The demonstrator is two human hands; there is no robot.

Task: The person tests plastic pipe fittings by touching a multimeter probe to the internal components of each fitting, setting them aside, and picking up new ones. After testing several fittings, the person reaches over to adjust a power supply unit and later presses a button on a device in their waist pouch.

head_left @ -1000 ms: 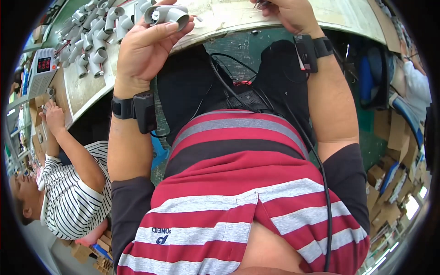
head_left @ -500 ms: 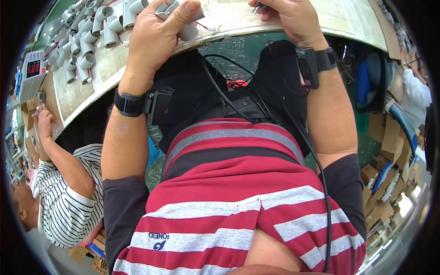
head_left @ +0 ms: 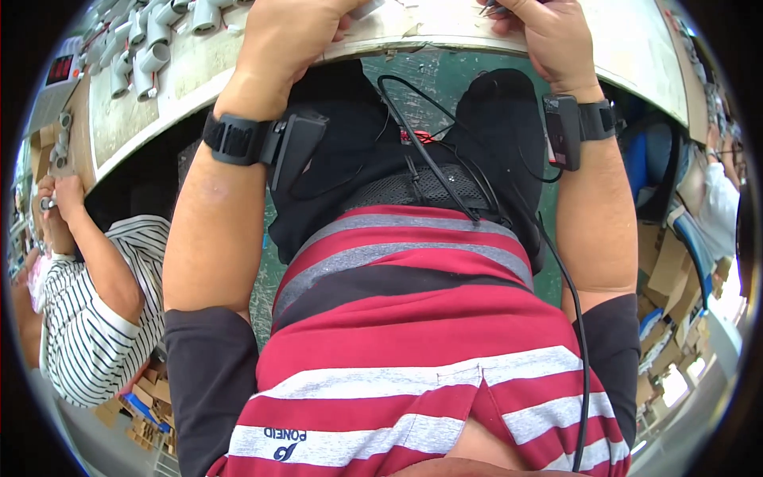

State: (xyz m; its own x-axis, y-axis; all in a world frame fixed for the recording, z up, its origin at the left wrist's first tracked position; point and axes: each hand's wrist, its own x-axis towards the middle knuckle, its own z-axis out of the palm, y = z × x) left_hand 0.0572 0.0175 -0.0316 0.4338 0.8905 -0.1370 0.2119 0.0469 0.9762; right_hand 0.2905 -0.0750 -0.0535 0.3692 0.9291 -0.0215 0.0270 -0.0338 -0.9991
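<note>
Both hands were at the table's near edge, each grasping something.
The left hand [head_left: 302,32] was curled around a grey fitting [head_left: 367,9] at the upper rim of the view, over the pale table [head_left: 187,83]; the bit that showed slanted up to the right, but its full long axis and the facing of its openings could not be told. The right hand [head_left: 556,36] pinched a slim dark tool [head_left: 493,9], tip toward the left, well apart from the fitting. Other grey tubular fittings [head_left: 151,60] lay loosely grouped on the table's left, near a boxy device [head_left: 57,83] with a red-lit display. Cardboard boxes [head_left: 671,266] were stacked at far right, contents too small to make out.
</note>
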